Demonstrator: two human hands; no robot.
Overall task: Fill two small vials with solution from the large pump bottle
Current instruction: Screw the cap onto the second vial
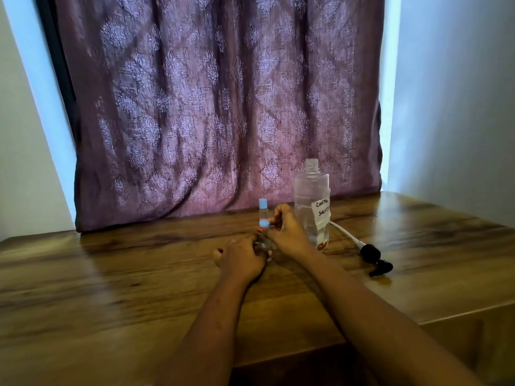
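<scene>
The large clear bottle point(312, 201) stands open on the wooden table point(111, 274), with a white handwritten label and some liquid in it. Its black pump head with a white tube point(373, 259) lies on the table to its right. A small vial with a light blue cap point(263, 210) stands upright behind my hands. A second vial point(264, 235), also blue-capped, is between my hands. My left hand point(241, 257) wraps around its body. My right hand point(287, 232) pinches at its cap.
A purple patterned curtain point(217, 107) hangs right behind the table's back edge. White walls stand at both sides. The table's front edge steps back at the right point(446, 316), near my right forearm.
</scene>
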